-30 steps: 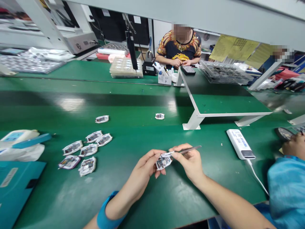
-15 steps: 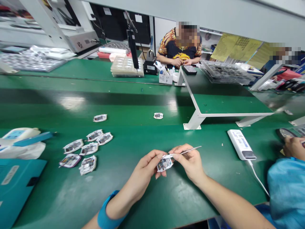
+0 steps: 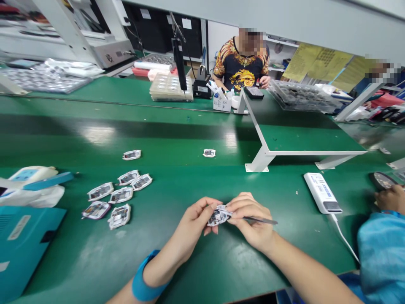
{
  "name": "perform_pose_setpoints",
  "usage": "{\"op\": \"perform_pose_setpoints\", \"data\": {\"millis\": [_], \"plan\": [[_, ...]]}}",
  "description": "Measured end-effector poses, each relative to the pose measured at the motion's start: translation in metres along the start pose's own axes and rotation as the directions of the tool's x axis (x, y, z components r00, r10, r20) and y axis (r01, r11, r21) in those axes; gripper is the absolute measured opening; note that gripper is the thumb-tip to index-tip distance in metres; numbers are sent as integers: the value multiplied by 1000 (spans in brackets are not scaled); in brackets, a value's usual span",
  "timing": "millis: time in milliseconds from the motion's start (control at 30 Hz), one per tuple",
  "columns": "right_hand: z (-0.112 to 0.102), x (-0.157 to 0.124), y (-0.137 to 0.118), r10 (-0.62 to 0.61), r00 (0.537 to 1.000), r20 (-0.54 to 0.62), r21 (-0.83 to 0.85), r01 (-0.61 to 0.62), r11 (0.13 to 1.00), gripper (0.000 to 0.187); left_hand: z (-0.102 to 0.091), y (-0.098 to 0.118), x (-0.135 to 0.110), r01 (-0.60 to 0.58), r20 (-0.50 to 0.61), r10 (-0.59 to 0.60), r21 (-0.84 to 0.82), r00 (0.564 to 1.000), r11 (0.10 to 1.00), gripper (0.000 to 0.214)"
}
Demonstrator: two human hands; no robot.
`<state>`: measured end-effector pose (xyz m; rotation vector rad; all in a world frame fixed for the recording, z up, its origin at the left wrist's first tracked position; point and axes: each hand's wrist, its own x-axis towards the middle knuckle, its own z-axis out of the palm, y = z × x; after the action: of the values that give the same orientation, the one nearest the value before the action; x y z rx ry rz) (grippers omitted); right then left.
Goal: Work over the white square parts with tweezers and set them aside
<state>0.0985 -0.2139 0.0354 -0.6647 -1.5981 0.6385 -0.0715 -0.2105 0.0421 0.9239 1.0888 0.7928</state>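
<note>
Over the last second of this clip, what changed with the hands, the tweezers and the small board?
The tweezers in the right hand swung: their free end pointed up and right before and now points right and slightly down. The left hand keeps pinching the small board. The person opposite straightened up and raised a hand. The loose boards and white device lie as before.

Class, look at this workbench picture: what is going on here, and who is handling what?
A person holds a small white-framed circuit module in the left hand and works at it with thin metal tweezers gripped in the right hand, above a green work mat. A cluster of similar modules lies to the left, and a white rectangular power bank to the right. Another person sits at the far side.
</note>
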Motion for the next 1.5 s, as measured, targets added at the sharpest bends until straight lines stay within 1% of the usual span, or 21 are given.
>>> {"op": "perform_pose_setpoints", "data": {"millis": [67,133,333,500,567,633,733,833,933,1033,1167,1233,1367,1433,1500], "plan": [[-1,1,-1,-43,999,32,-38,44,998,10,0,1,0,-1,-5,1,17,1000,1000,38],[-1,2,-1,-59,997,45,-49,61,997,12,1,3,0,3,-5,-3,26,1000,1000,38],[-2,2,0,-76,996,55,-46,79,996,11,1,4,-2,42,-2,-42,19,999,999,38],[-3,0,0,-100,991,84,-36,104,994,12,2,4,-3,31,2,-32,24,1000,999,35],[-3,0,1,-90,993,74,-24,92,995,13,2,4,-3,34,-1,-34,27,999,999,35],[-2,0,1,-39,999,36,-7,39,999,12,3,5,-3,43,0,-43,28,999,999,34],[-1,-1,1,129,991,-23,27,-128,991,7,3,6,-3,45,-4,-45,34,999,998,32],[-1,-2,0,298,954,-34,71,-295,953,4,3,6,-3,22,-10,-22,66,1000,998,30],[-1,-3,0,383,923,-33,110,-378,919,4,3,5,-2,11,-9,-11,78,1000,997,29],[-1,-2,1,417,909,-12,148,-411,900,5,3,4,-1,19,-11,-18,68,1000,997,29],[-1,-1,1,420,907,27,134,-419,898,5,2,4,-1,24,-16,-24,55,1000,998,30],[-1,-1,0,434,900,36,156,-434,887,5,2,4,-1,31,-15,-30,51,999,998,31],[0,-3,3,482,876,24,246,-472,847,9,1,4,0,31,-14,-30,58,999,998,33],[1,-4,4,485,875,8,236,-473,849,12,2,4,0,31,-21,-30,59,999,998,32],[2,-5,4,463,886,-5,196,-453,870,12,2,3,-1,35,-32,-34,61,999,997,32]]}}
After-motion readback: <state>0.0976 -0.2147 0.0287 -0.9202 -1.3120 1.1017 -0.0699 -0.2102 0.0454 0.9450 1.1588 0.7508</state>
